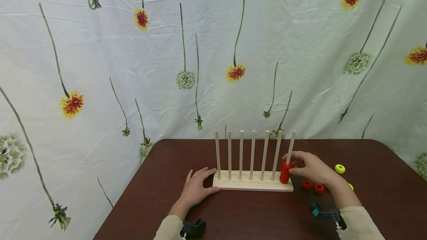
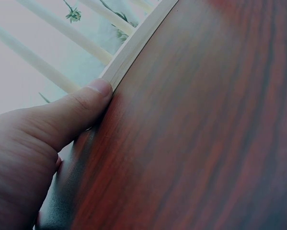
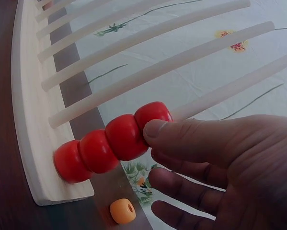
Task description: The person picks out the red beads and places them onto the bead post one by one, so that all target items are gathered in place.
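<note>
A pale wooden peg rack (image 1: 250, 184) stands on the table, a row of upright pegs rising from its base. At its left end, my left hand (image 1: 195, 192) holds the base between thumb and fingers; the thumb (image 2: 81, 103) presses the front corner in the left wrist view. Several red beads (image 3: 100, 151) are stacked on the rightmost peg (image 1: 291, 147). My right hand (image 1: 311, 167) pinches the topmost red bead (image 3: 153, 117), its thumb on the near side; the index fingertip is hidden behind the bead. The remaining fingers curve loosely below.
Two loose red beads (image 1: 313, 186) lie right of the rack, by the right wrist. A yellow bead (image 1: 340, 169) sits farther right, with another partly behind the forearm. An orange bead (image 3: 122, 211) lies beyond the rack's end. Flower-patterned cloth (image 1: 213, 84) hangs behind the table.
</note>
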`<state>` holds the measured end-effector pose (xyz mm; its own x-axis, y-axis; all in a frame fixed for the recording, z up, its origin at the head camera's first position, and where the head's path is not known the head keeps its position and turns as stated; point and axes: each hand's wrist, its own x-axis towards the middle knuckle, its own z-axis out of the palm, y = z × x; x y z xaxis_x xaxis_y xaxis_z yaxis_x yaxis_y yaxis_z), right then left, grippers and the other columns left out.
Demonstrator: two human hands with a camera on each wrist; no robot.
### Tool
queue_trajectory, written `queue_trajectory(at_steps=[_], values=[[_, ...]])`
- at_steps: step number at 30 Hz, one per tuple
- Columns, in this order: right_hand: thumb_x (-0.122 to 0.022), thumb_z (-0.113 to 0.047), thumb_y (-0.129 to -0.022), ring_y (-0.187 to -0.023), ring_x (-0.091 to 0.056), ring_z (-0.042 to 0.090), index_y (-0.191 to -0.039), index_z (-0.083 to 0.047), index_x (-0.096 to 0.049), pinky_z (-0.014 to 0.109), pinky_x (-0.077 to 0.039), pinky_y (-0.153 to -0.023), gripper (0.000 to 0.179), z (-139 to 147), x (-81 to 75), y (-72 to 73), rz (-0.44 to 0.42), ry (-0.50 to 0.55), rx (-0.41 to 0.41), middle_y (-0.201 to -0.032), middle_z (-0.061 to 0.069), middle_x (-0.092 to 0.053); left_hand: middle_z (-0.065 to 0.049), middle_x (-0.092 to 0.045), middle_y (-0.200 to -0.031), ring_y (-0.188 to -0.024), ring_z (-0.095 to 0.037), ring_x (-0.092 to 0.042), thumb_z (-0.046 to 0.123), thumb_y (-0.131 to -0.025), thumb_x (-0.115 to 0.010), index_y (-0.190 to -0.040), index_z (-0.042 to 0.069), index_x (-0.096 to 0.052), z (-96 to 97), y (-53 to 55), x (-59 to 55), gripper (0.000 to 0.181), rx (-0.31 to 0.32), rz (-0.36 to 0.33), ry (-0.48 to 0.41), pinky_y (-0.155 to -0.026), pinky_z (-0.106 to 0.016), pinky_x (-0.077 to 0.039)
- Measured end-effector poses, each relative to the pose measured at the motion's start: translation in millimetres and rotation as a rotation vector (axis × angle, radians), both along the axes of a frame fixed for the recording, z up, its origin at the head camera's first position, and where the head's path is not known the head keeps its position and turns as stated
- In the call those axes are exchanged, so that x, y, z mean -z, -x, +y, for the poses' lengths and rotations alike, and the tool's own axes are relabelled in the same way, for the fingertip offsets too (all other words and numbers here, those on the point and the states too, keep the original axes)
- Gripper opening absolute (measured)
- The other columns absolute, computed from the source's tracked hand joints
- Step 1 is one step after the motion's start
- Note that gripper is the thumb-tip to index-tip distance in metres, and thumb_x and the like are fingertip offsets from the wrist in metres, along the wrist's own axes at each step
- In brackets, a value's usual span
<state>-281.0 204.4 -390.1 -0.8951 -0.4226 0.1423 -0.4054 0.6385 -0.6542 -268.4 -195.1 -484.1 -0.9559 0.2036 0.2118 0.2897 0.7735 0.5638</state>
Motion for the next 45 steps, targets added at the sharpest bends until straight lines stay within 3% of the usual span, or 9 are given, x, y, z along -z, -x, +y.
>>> queue_trajectory(at_steps=[5, 13, 27, 36, 45], values=[[-0.073, -0.011, -0.089, -0.095, -0.064, 0.020, -0.119, -0.007, -0.067, 0.033, -0.055, -0.078, 0.031, 6.5, -1.6, -0.9, 0.047, -0.048, 0.025, -0.107, 0.007, -0.070, -0.004, -0.060, -0.142, -0.143, -0.031, -0.045, 0.045, -0.082, -0.080, -0.140, 0.019, -0.060, 0.7, -0.3, -0.3, 0.067, -0.001, -0.004, -0.004, -0.121, -0.069, -0.010], [-0.073, -0.005, -0.088, -0.090, -0.065, 0.018, -0.115, -0.005, -0.069, 0.031, -0.054, -0.075, 0.027, 16.4, 0.4, 0.8, 0.085, -0.101, 0.053, -0.104, 0.010, -0.071, -0.003, -0.060, -0.143, -0.143, -0.031, -0.044, 0.045, -0.082, -0.080, -0.141, 0.019, -0.059, 0.0, -0.6, 0.0, 0.067, -0.003, -0.010, -0.005, -0.121, -0.069, -0.009], [-0.074, -0.013, -0.090, -0.093, -0.067, 0.028, -0.109, -0.006, -0.070, 0.039, -0.057, -0.076, 0.021, 51.0, 12.2, 6.0, 0.013, -0.135, 0.146, -0.105, 0.012, -0.070, -0.005, -0.060, -0.143, -0.143, -0.032, -0.045, 0.045, -0.082, -0.080, -0.141, 0.018, -0.059, -1.0, -1.8, -0.2, 0.067, 0.003, -0.004, -0.004, -0.121, -0.070, -0.010], [-0.072, -0.012, -0.089, -0.107, -0.064, 0.040, -0.113, -0.005, -0.069, 0.052, -0.057, -0.083, 0.026, 73.1, 15.3, 7.6, -0.072, -0.149, 0.168, -0.117, 0.022, -0.067, -0.004, -0.060, -0.143, -0.143, -0.031, -0.045, 0.046, -0.082, -0.080, -0.140, 0.020, -0.060, -1.7, -2.1, -0.6, 0.067, -0.004, -0.007, 0.001, -0.121, -0.069, -0.010], [-0.074, -0.011, -0.087, -0.098, -0.063, 0.032, -0.112, -0.004, -0.071, 0.047, -0.056, -0.078, 0.026, 84.3, 21.4, 9.2, -0.105, -0.190, 0.177, -0.106, 0.016, -0.067, -0.004, -0.060, -0.143, -0.143, -0.031, -0.045, 0.044, -0.082, -0.081, -0.140, 0.020, -0.060, -0.9, -1.3, -0.7, 0.067, -0.003, -0.003, -0.001, -0.121, -0.069, -0.011]])
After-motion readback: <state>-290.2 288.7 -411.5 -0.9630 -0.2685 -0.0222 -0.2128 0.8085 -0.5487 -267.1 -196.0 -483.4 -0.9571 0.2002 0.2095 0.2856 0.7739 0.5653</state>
